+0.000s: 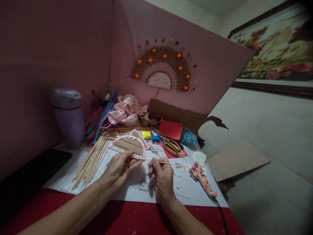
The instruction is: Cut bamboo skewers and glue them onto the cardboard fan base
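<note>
My left hand [122, 168] pinches the near edge of a half-round cardboard piece [129, 144], whose rim is wrapped in pink-and-white fabric. Between the thumb and fingers of my right hand [161, 174] is a thin wooden stick [178, 164], which points right. Its left end lies close to the cardboard's lower right corner; I cannot tell whether they touch. To the left of my left hand lies a pile of wooden sticks [91, 160]. A flower-patterned glue gun [202, 179] rests to the right of my right hand, its cord trailing down.
Gold-handled scissors [171, 145], red paper [170, 130] and blue yarn [188, 136] lie behind my hands. Crumpled spotted fabric [127, 109] is at the back, and a purple lidded container [68, 117] stands left. A decorated half-round fan [163, 67] hangs on the pink panel.
</note>
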`<state>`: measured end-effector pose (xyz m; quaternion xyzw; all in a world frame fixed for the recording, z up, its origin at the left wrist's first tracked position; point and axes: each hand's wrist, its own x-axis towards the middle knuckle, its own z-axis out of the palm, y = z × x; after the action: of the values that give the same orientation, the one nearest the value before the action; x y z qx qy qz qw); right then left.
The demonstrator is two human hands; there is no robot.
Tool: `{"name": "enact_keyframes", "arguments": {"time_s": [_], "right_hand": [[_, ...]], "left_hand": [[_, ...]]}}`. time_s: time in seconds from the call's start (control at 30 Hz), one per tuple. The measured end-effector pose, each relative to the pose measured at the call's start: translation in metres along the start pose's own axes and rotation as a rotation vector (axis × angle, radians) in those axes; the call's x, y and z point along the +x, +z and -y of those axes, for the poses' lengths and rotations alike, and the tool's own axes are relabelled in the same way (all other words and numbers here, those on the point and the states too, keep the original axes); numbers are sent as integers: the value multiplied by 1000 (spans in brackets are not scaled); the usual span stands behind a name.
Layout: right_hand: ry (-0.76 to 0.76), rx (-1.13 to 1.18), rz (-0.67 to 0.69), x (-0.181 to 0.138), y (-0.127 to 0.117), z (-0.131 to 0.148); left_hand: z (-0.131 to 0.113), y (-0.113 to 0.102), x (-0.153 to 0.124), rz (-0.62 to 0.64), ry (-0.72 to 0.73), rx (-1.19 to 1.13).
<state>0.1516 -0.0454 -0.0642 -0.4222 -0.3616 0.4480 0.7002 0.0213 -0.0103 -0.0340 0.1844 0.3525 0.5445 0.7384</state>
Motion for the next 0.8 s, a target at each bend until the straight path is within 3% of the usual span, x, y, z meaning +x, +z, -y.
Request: {"name": "enact_keyframes", "arguments": {"time_s": [0.8], "right_hand": [[8, -17, -4, 1, -1, -1]], "left_hand": [[1, -2, 2, 14, -5, -6]]}}
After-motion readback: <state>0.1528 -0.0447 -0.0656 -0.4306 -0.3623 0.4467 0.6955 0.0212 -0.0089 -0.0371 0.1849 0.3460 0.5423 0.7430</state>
